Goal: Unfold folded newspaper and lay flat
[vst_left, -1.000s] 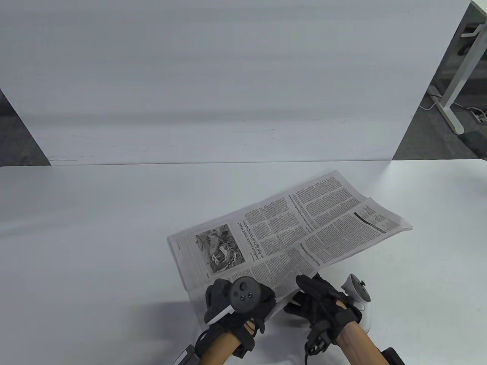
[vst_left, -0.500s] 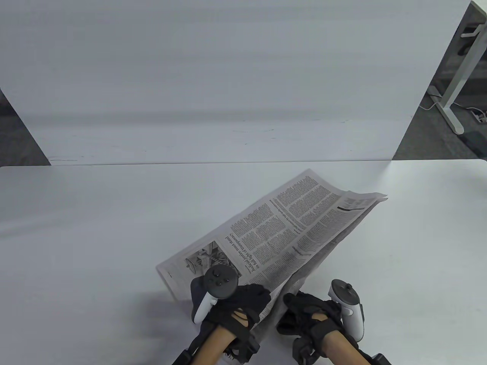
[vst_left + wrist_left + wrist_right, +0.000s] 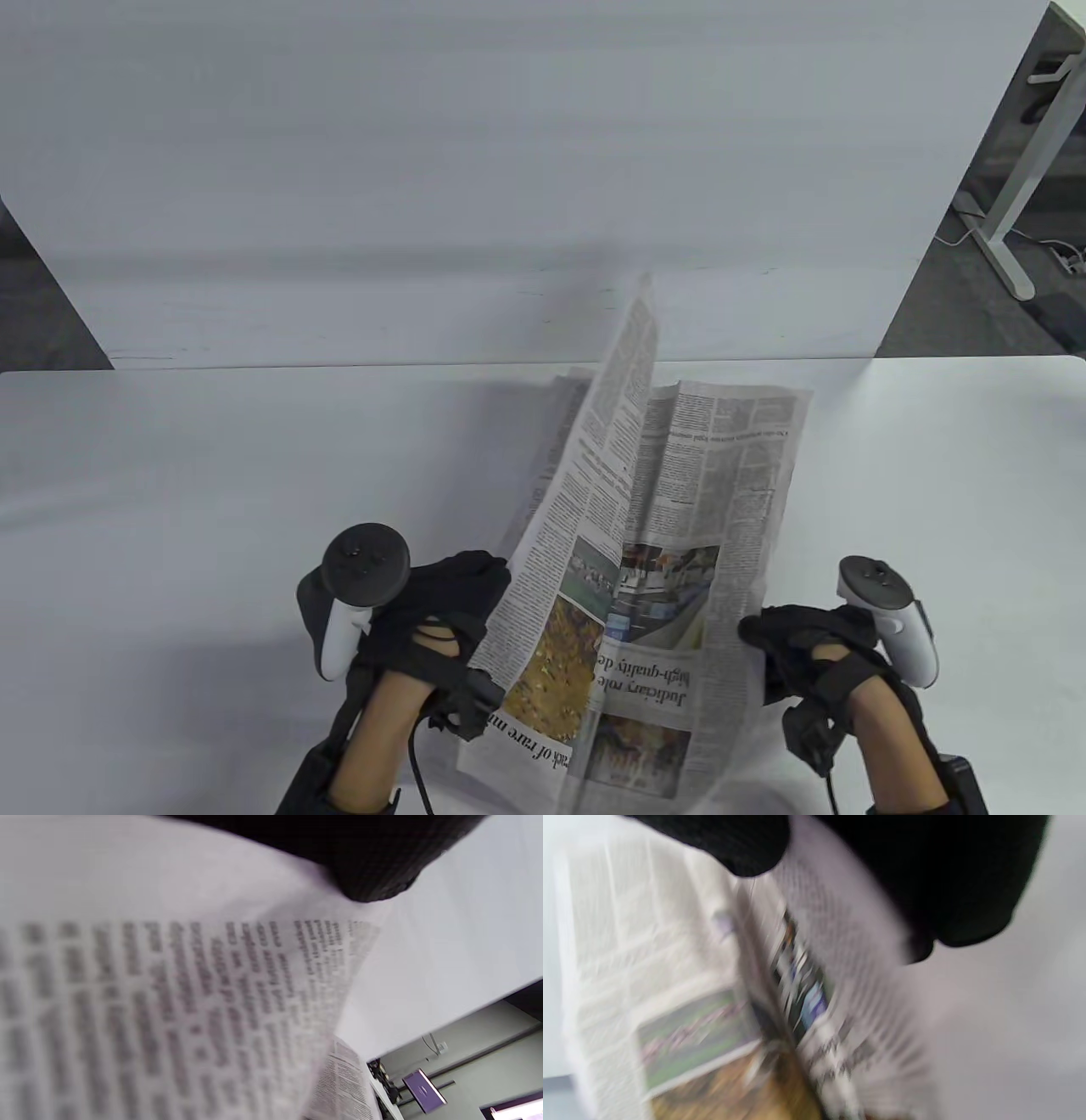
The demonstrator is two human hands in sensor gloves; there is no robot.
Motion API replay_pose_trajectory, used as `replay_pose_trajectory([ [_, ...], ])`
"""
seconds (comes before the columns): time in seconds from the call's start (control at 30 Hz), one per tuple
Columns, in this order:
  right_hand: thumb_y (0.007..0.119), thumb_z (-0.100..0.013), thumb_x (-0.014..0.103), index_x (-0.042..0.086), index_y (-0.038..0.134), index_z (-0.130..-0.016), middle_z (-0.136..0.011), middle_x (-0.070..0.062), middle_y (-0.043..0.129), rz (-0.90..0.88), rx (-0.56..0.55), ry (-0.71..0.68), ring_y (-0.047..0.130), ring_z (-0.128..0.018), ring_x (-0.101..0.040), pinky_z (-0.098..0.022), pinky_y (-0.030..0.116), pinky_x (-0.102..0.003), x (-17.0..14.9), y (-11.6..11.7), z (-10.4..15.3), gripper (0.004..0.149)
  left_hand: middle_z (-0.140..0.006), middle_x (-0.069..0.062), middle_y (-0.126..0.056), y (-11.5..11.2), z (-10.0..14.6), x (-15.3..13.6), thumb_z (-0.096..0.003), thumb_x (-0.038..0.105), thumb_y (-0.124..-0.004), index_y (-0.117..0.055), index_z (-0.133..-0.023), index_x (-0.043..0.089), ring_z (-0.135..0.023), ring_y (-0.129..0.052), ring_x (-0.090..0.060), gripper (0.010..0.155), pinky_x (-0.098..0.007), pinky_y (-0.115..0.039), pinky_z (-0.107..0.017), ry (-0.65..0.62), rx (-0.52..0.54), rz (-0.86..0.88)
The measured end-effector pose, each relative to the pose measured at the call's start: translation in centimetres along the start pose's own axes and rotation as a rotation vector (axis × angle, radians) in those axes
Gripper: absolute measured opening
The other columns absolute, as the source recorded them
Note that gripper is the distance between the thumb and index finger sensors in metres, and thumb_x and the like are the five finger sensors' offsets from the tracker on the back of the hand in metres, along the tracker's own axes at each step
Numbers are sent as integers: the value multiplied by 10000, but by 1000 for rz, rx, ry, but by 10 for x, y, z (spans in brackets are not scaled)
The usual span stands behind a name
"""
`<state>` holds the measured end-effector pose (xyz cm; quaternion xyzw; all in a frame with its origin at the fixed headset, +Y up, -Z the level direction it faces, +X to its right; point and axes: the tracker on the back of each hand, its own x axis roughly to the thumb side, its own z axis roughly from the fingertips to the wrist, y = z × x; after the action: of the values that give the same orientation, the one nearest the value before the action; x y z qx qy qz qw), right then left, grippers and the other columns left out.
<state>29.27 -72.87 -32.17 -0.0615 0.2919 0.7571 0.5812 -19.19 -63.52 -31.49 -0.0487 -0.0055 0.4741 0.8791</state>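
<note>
1. Left hand [image 3: 441, 620], black-gloved, grips the left edge of the printed black-and-white newspaper with colour photographs [image 3: 653, 543]; fingers closed on the sheet.
2. Right hand [image 3: 806, 645] holds the right edge likewise.
3. Half-opened, the paper stands in a tent over the white desk [image 3: 212, 475], one page upright.
4. Thin, limp and easily torn, it looks best held at the outer edges, spread gently.
5. No containers in sight.

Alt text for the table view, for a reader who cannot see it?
Two gloved hands hold a half-opened newspaper above a white table, the left hand on its left edge, the right hand on its right edge. A white board stands behind.
</note>
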Motion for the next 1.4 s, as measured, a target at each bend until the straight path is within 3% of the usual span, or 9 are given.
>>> replay_pose_trajectory([
  [0.13,757,-490,250,-120,651,-894,-803,-336,901,34,-22,69,979,-637,-528,-412,870,-559,-4,-47,2,557,-788,-171,-993,27,-8,-32,-445,335,-834,-955,-743,141,-607,-1060,-427,376,-577,-781,-504,88,46,19],
  [0.4,768,-482,244,-103,674,-895,-796,-334,914,5,-65,110,989,-625,-525,-400,871,-560,-24,-90,-5,548,-797,-188,-983,46,-17,-101,-444,322,-838,-955,-746,128,-615,-1050,-444,377,-589,-768,-511,245,76,67],
  [0.57,767,-483,249,-77,693,-903,-791,-324,929,39,-140,143,998,-624,-510,-400,873,-553,-39,-115,-2,536,-804,-198,-977,68,-10,-128,-442,312,-843,-955,-745,122,-627,-1038,-456,375,-596,-756,-519,334,106,-66],
  [0.73,788,-478,253,-75,712,-893,-769,-306,959,67,-234,180,1018,-604,-493,-390,882,-542,-47,-128,4,534,-804,-193,-980,76,-3,-148,-439,315,-845,-957,-742,125,-628,-1037,-449,374,-587,-757,-521,426,117,-175],
  [0.97,800,-476,256,-84,715,-888,-749,-292,980,85,-279,227,1038,-582,-472,-377,892,-531,-55,-134,7,541,-811,-187,-979,78,2,-158,-437,318,-848,-962,-735,125,-646,-1027,-441,373,-584,-751,-531,516,140,-273],
  [1.4,819,-465,252,-67,702,-899,-778,-279,965,103,-343,238,1016,-630,-457,-410,882,-523,-59,-139,11,551,-798,-167,-993,74,0,-166,-433,332,-849,-970,-724,135,-641,-1038,-410,371,-569,-765,-529,572,112,-398],
])
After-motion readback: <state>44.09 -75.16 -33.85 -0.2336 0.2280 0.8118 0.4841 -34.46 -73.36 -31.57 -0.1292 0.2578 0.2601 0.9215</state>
